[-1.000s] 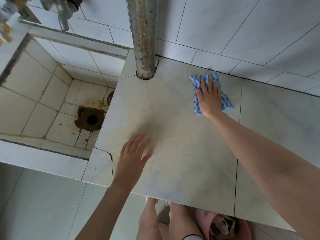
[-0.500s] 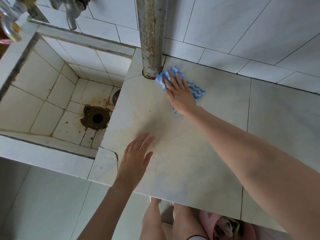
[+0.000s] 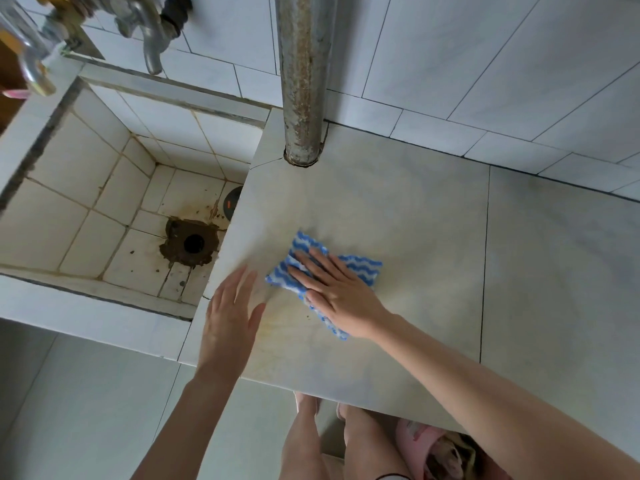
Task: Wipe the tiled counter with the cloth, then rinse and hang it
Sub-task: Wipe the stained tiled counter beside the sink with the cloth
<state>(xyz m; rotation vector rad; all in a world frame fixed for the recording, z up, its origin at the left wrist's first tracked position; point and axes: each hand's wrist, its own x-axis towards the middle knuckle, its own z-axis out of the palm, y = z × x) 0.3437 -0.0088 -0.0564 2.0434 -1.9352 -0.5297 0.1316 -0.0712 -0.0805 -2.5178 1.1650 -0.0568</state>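
Note:
A blue-and-white wavy-striped cloth (image 3: 360, 268) lies flat on the pale tiled counter (image 3: 433, 237), near its left part. My right hand (image 3: 337, 289) presses flat on the cloth with fingers spread, covering its middle. My left hand (image 3: 230, 317) rests open, palm down, on the counter's front left corner, just left of the cloth and not touching it. Yellowish stains show on the tile around and below the cloth.
A rusty vertical pipe (image 3: 303, 81) passes through the counter's back left corner. Left of the counter is a sunken tiled sink (image 3: 79, 188) with a dirty drain hole (image 3: 192, 244). A metal tap (image 3: 149, 32) hangs above it. My legs and a pink slipper (image 3: 422, 445) show below the counter edge.
My right hand has swept the cloth from the back of the counter leftward past the pipe, then toward me to the front left area. My left hand stayed put.

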